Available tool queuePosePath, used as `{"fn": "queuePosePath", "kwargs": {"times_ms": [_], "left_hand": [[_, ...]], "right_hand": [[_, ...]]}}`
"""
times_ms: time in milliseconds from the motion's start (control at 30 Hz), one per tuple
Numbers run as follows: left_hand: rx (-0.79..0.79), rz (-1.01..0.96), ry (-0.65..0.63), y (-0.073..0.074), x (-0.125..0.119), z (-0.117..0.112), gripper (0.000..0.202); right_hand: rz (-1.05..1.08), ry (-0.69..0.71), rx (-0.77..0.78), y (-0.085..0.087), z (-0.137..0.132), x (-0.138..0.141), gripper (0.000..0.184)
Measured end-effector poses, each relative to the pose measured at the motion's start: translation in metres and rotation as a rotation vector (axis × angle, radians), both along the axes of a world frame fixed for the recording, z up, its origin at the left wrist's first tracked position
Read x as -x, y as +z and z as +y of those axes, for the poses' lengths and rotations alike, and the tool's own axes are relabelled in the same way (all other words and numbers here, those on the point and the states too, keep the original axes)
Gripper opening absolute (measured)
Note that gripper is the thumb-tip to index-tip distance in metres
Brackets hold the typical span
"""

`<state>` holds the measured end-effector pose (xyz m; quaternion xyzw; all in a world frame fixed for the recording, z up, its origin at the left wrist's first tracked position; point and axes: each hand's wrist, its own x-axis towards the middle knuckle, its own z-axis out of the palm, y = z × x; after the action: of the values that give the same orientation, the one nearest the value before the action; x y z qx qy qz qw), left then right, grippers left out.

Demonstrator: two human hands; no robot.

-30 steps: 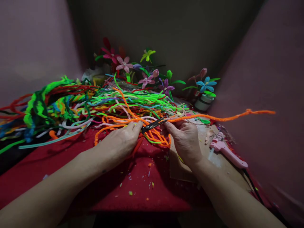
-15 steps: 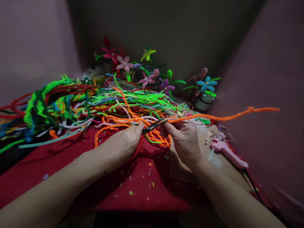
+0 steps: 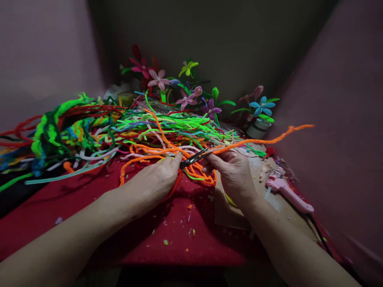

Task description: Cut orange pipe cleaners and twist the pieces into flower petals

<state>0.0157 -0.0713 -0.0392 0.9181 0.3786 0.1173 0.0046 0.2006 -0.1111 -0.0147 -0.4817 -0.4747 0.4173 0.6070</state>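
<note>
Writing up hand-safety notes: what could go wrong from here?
The scissors in the left hand stand open, tips close to the right hand, which holds an orange strand; closing them might nick a finger.
Loose orange strands show right behind them; one might get snipped by mistake.
The pink glue gun lies near the right forearm and might get bumped.

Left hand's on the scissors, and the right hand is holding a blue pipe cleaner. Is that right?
Not quite: the pipe cleaner in the right hand is orange, not blue, as the head view shows. The left hand does hold the scissors.
</note>
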Motion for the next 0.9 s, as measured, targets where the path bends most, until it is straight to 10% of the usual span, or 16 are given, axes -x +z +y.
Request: {"fn": "queuePosePath", "kwargs": {"times_ms": [900], "left_hand": [[-0.095,0.037,0.0,0.0011,-0.0026,-0.0037,0.046]], "right_hand": [[-0.103,-0.054,0.001,0.0023,-0.0019,0.0004,0.015]]}}
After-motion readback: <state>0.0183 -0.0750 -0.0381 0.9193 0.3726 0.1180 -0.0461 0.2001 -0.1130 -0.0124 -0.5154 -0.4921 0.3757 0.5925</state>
